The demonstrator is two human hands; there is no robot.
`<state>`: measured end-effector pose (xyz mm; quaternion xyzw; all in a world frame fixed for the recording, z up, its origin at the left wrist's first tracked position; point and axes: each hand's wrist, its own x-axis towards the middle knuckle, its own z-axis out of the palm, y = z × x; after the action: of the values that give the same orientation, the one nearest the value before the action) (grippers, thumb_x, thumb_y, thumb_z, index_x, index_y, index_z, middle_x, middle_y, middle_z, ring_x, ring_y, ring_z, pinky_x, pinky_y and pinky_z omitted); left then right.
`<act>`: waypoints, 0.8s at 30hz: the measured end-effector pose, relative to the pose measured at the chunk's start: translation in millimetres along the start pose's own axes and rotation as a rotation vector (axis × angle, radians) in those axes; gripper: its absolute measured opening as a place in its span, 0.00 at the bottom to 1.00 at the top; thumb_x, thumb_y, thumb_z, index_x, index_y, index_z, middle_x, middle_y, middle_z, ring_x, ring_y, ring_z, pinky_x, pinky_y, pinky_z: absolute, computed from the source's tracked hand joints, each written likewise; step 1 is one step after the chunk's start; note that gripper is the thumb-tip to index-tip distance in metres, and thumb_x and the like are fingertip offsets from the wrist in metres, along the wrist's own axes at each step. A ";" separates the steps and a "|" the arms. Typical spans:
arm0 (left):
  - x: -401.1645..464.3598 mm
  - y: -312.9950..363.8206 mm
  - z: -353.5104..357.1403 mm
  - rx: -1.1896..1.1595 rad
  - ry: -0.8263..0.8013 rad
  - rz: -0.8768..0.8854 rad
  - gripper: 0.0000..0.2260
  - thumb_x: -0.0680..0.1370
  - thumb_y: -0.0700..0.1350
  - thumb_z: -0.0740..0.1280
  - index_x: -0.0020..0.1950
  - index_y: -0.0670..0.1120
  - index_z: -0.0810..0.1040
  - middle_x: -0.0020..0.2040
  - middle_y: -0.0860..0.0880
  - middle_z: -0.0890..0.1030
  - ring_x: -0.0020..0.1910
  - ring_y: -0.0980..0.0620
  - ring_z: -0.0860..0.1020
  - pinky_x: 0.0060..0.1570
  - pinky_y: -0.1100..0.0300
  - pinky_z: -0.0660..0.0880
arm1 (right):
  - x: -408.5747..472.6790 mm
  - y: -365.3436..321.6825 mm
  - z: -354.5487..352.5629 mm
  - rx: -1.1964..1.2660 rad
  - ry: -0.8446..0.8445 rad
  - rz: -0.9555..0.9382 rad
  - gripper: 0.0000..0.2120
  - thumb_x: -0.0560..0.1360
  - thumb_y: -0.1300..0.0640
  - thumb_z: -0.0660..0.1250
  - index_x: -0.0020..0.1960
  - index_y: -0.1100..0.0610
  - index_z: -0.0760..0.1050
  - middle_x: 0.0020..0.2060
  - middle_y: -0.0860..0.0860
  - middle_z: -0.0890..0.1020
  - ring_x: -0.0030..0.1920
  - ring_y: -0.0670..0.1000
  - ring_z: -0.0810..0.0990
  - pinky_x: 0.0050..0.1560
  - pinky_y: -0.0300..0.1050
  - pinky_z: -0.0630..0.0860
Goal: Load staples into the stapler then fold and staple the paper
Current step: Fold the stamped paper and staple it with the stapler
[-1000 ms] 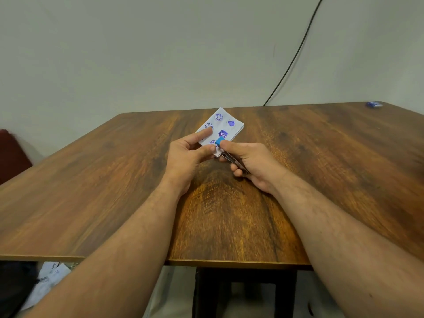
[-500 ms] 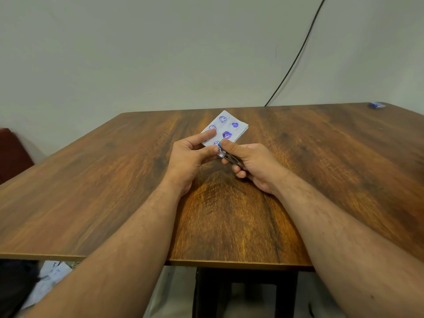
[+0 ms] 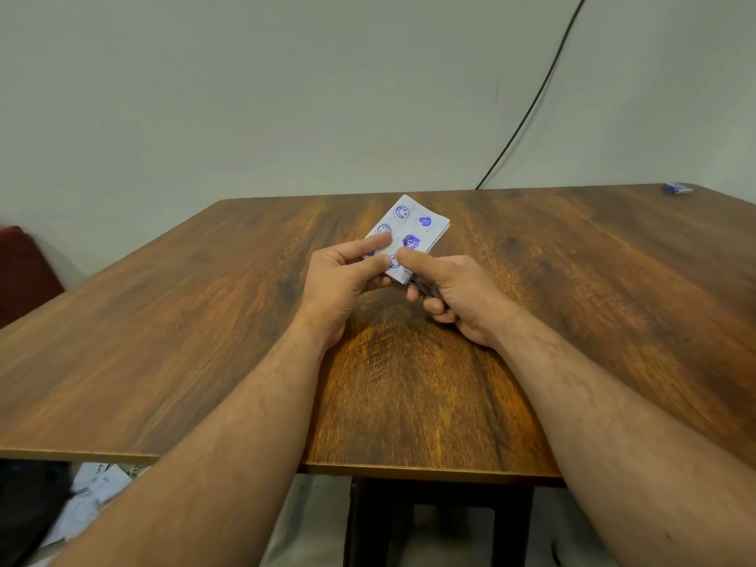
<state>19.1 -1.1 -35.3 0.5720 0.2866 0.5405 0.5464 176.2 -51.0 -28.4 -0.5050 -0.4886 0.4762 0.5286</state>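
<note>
Frame centre: my left hand pinches the folded stamped paper, my right hand squeezes the small stapler on its near corner; loading, folding apparently done, stapling underway.

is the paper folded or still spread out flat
Folded: the paper is a small thick packet with layered edges showing at its right corner, pinched by the left hand.

Plain room, wooden table, bare wall, hanging cable
</note>
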 end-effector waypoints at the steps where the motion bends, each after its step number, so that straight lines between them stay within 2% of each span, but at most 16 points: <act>1: -0.2 0.0 -0.6 0.009 0.002 0.003 0.13 0.75 0.32 0.71 0.60 0.39 0.83 0.57 0.41 0.84 0.42 0.54 0.84 0.41 0.63 0.80 | -0.3 0.2 0.2 -0.008 0.002 -0.001 0.17 0.73 0.42 0.73 0.49 0.56 0.83 0.31 0.52 0.79 0.23 0.45 0.64 0.20 0.34 0.58; 6: 0.2 -0.1 -2.5 0.054 0.006 0.005 0.13 0.74 0.34 0.73 0.58 0.41 0.84 0.58 0.42 0.84 0.44 0.51 0.83 0.40 0.61 0.80 | -2.1 0.4 3.2 -0.050 0.013 -0.008 0.19 0.72 0.42 0.74 0.51 0.57 0.84 0.33 0.54 0.80 0.24 0.45 0.64 0.21 0.36 0.59; 12: -0.6 0.2 -2.6 0.064 0.000 0.001 0.13 0.75 0.34 0.72 0.58 0.41 0.84 0.56 0.44 0.85 0.40 0.51 0.81 0.36 0.62 0.78 | -1.6 -0.9 0.7 -0.009 0.013 0.005 0.19 0.73 0.42 0.73 0.54 0.57 0.83 0.36 0.56 0.82 0.23 0.45 0.66 0.20 0.35 0.59; 18: -0.8 0.9 -2.2 0.049 -0.005 -0.012 0.12 0.74 0.35 0.74 0.57 0.42 0.85 0.57 0.44 0.84 0.38 0.53 0.80 0.35 0.62 0.78 | -4.2 -1.7 2.0 -0.055 0.027 -0.018 0.21 0.70 0.42 0.76 0.52 0.58 0.84 0.36 0.56 0.82 0.24 0.46 0.66 0.21 0.36 0.60; 24: -0.8 1.7 -1.0 0.045 -0.004 -0.018 0.13 0.74 0.34 0.73 0.57 0.42 0.85 0.56 0.43 0.85 0.36 0.53 0.80 0.34 0.63 0.78 | -3.9 -1.7 2.3 -0.055 0.057 -0.002 0.19 0.72 0.43 0.75 0.52 0.57 0.84 0.34 0.54 0.83 0.24 0.46 0.66 0.22 0.36 0.60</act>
<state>17.5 -1.9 -34.2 0.5825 0.3026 0.5281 0.5387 173.7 -54.8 -26.9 -0.5321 -0.4868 0.4475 0.5288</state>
